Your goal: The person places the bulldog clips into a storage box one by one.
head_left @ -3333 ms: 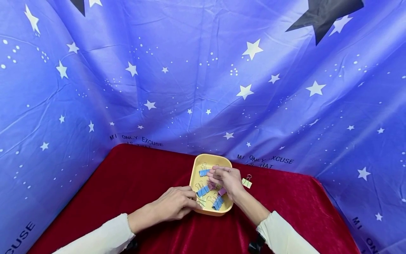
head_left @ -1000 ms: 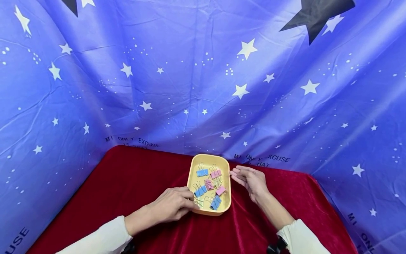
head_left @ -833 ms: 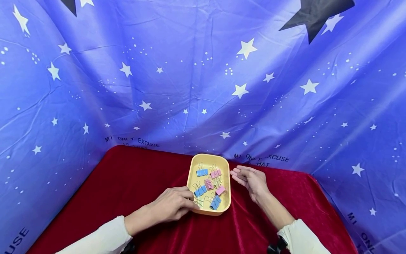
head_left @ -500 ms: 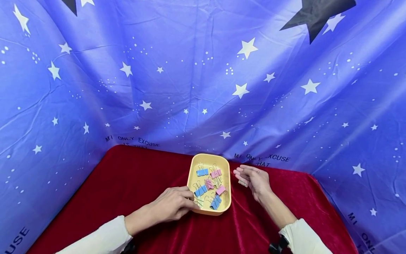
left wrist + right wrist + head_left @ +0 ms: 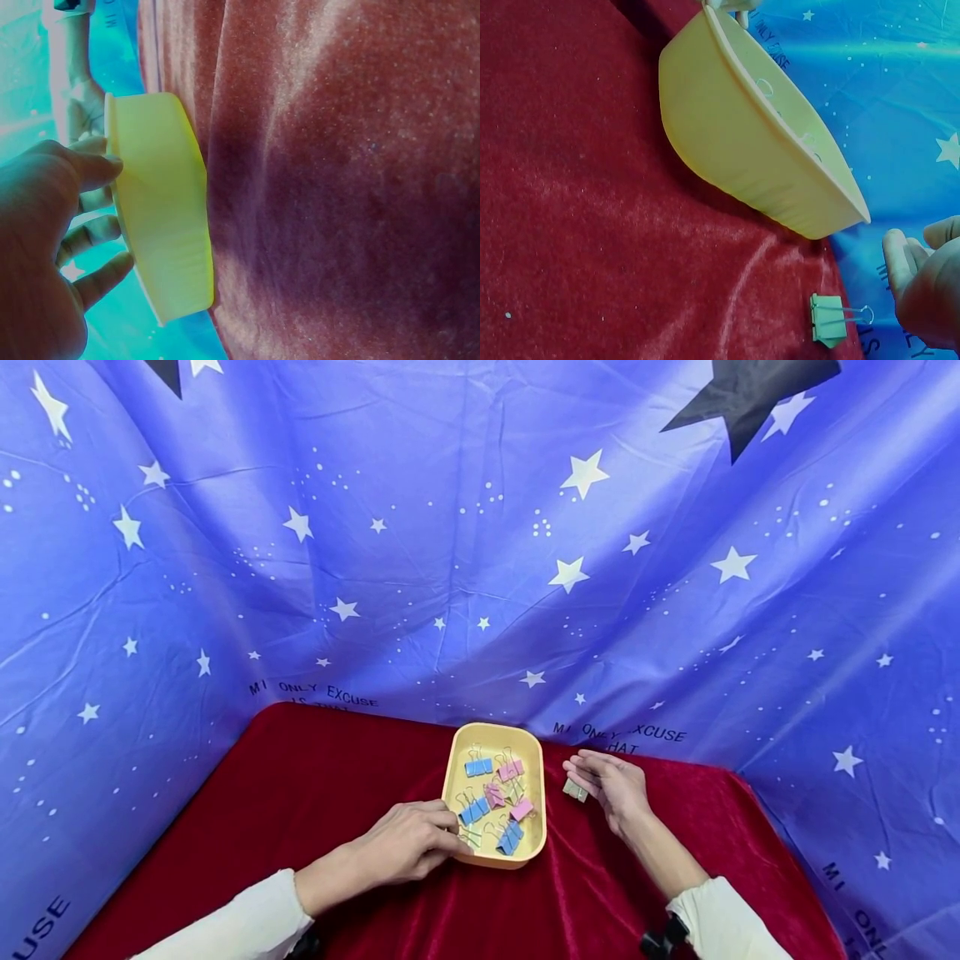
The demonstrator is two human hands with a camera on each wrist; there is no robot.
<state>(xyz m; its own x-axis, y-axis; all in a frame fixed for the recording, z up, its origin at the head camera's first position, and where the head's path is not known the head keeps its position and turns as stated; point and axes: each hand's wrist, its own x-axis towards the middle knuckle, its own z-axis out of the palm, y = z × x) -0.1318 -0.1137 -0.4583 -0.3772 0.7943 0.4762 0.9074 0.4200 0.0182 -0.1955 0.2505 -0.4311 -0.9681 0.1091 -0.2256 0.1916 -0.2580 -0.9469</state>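
Note:
A yellow plastic tray point(image 5: 459, 752) stands on the red cloth, holding several binder clips. Its near left rim is gripped by my left hand point(image 5: 412, 842), thumb and fingers on either side of the wall point(image 5: 161, 202). My right hand point(image 5: 617, 789) hovers to the right of the tray, palm turned inward and fingers loosely extended. Just below those fingers a pale green binder clip point(image 5: 575, 790) lies on the cloth, partly covered in the head view. The right wrist view shows this clip point(image 5: 829, 321) whole, with its wire handles, apart from the hand point(image 5: 930, 289).
Inside the tray are blue clips point(image 5: 478, 767), pink clips point(image 5: 511, 770) and pale green ones point(image 5: 514, 791). Red velvet cloth point(image 5: 315, 777) covers the table. A blue star-printed curtain point(image 5: 420, 568) rises right behind its far edge.
My right hand has moved out from over the tray to its right side, then slightly farther right, uncovering part of the pale green clip. The left hand stays on the rim.

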